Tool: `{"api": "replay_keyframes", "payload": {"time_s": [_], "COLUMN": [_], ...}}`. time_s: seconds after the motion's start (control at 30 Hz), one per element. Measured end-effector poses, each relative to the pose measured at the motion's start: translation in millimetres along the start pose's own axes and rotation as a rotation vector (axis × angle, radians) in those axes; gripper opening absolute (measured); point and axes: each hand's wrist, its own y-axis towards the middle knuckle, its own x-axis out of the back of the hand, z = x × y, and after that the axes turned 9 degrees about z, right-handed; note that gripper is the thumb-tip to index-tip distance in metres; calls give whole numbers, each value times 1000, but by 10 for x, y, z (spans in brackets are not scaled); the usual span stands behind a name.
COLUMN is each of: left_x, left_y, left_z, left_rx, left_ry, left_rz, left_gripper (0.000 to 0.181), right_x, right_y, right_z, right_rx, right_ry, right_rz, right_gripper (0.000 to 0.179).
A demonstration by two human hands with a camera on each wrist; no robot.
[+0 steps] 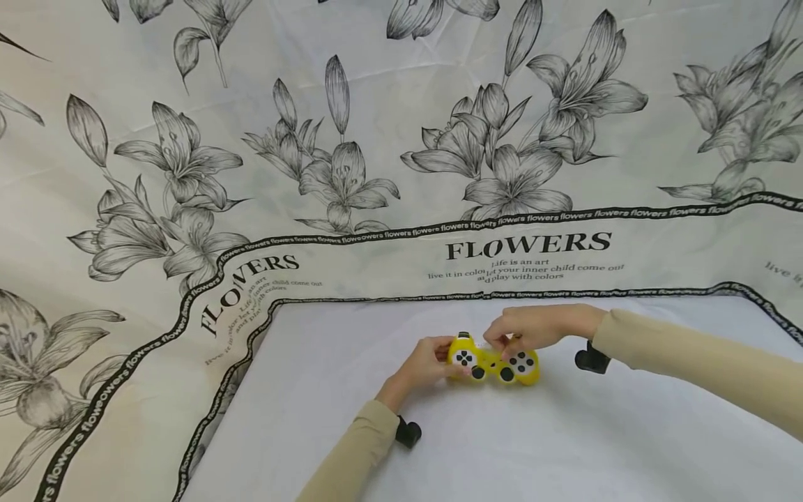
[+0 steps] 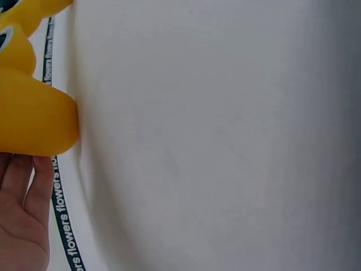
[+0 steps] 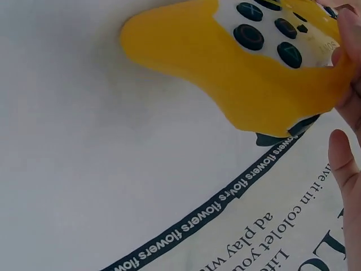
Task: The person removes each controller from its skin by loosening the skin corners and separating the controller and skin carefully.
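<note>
A game controller (image 1: 486, 364) in a bright yellow outer cover is held up close over the white table, its face with black buttons and thumbsticks towards the head camera. My left hand (image 1: 426, 362) grips its left handle, the thumb lying over the front near the direction pad. From above, the curled fingers of my right hand (image 1: 517, 329) pinch it at the upper middle edge. Close up, the right wrist view has the yellow cover (image 3: 186, 42) wrapping round a white face with dark round buttons. In the left wrist view, fingers press under the yellow handle (image 2: 39, 116).
White cloth (image 1: 502, 446) covers the table. Behind it rises a pale curtain (image 1: 376, 90) printed with grey lilies, a black lettered border (image 1: 351, 239) and "FLOWERS" text. Each wrist carries a small black camera, the left one (image 1: 409, 432) and the right one (image 1: 592, 358).
</note>
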Motion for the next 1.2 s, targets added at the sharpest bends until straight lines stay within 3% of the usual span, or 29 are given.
{"api": "replay_keyframes", "payload": {"time_s": [0.1, 0.37, 0.57, 0.73, 1.0, 1.2], "left_x": [20, -5, -36, 20, 57, 43], "left_y": [-11, -29, -9, 8, 49, -20], "left_z": [22, -27, -52, -58, -79, -35], "left_rx": [16, -74, -63, -46, -26, 0], "left_ry": [15, 45, 40, 42, 62, 79], "left_rz": [25, 64, 62, 51, 73, 54], "left_gripper": [53, 45, 45, 47, 48, 48], "right_x": [1, 49, 62, 118, 132, 62], "right_y": [10, 18, -43, -45, -110, -158], "right_z": [-6, -6, -16, -82, -192, -238], "right_rx": [-41, -153, -147, -104, -52, -14], "right_ry": [-38, -240, -403, -489, -456, -383], "right_rz": [8, 47, 39, 27, -27, -88], "right_gripper": [18, 20, 19, 19, 21, 17]}}
